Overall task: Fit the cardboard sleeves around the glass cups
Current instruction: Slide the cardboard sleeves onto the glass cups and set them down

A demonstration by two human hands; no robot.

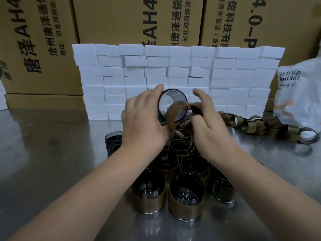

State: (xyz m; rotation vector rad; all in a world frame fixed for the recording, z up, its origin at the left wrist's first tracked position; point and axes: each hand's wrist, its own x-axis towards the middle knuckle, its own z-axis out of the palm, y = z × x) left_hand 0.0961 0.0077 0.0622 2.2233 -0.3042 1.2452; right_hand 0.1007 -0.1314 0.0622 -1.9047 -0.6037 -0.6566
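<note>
We see the left hand (pixel 144 122) just above the middle of the frame, its grip curled round a dark-tinted round glass cup (pixel 171 101), thumb along the upper edge. The glass cup is held off the worktop and tipped on its side, with one round end facing us. The right hand (pixel 208 122) is just beside it, and its grip pinches a brown cardboard sleeve (pixel 169 117) between thumb and fingers. The sleeve's loop overlaps the cup's lower right edge; we cannot tell whether it is already round the glass.

Below the hands, in the lower middle, stands a tight cluster of sleeved cups (pixel 185 202), rims touching or nearly so, the nearest two close to the bottom edge. Two bare dark cups (pixel 113 138) stand at the cluster's left edge, partly hidden by the left hand.

A trail of loose brown sleeves (pixel 251 124) runs along the worktop at middle right, towards a white plastic bag (pixel 302 94) at the right edge. A wall of white foam blocks (pixel 173 70) crosses the middle of the frame behind the hands, backed by tall printed cardboard cartons (pixel 121 20). A broad stretch of reflective steel worktop (pixel 52 153) shows at the left, between the cups and the frame's edge, and a narrower strip at lower right.
</note>
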